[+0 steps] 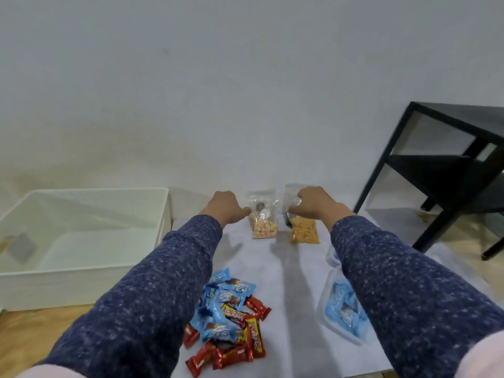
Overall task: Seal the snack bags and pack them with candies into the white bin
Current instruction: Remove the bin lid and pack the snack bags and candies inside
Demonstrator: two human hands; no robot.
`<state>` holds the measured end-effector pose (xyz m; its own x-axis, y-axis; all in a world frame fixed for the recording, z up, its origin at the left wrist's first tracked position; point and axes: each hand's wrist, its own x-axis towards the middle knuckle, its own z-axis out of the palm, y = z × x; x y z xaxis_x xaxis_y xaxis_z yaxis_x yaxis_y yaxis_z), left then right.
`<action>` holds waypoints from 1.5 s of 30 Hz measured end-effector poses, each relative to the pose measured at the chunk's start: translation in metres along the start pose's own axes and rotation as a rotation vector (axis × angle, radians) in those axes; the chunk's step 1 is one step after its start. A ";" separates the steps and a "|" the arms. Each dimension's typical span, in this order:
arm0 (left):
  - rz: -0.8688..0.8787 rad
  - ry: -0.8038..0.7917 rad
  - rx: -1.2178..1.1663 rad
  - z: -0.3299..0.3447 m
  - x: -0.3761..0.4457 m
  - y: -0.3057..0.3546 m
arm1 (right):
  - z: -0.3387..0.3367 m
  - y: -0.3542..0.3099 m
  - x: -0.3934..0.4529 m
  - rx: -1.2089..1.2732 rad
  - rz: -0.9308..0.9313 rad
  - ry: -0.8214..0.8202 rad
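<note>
Pale cloth (286,268) covers the work surface below a plain wall, and every place is best told from the bag of pale puffs (264,226) standing near the cloth's far edge. Just to its right stands the bag of orange sticks (304,232), both with their long axes upright and their clear tops toward the wall. The left hand (225,207) lies just left of the puff bag, thumb tip at the bag's edge, fingers curled away so that a grip cannot be told. The right hand (313,204) rests on the clear top of the orange bag and appears to pinch it. Each hand is thus nearest its own bag, and the seal strips run crosswise to the arms. Well left of the puff bag sits the white bin (81,285); toward the person lie the candies (229,320), and a clear pouch of blue candies (344,309) lies right of them.
</note>
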<state>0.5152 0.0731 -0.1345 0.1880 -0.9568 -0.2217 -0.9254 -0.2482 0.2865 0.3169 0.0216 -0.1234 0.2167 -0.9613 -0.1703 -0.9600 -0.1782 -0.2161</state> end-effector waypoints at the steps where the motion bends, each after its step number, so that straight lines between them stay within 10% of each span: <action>1: 0.000 -0.007 -0.019 0.002 0.006 0.004 | 0.002 0.005 0.006 0.006 0.007 -0.005; 18: -0.170 0.028 -0.635 0.126 0.140 0.040 | 0.073 0.128 0.126 0.474 0.116 -0.117; 33: -0.349 0.109 -0.692 0.168 0.202 0.054 | 0.118 0.161 0.204 0.666 0.192 -0.152; 45: -0.172 0.068 -0.837 0.165 0.197 0.044 | 0.113 0.146 0.201 0.769 0.072 -0.183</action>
<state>0.4568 -0.1017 -0.3196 0.3479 -0.8958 -0.2765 -0.3393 -0.3952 0.8536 0.2406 -0.1737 -0.2976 0.2486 -0.9032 -0.3498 -0.5954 0.1423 -0.7907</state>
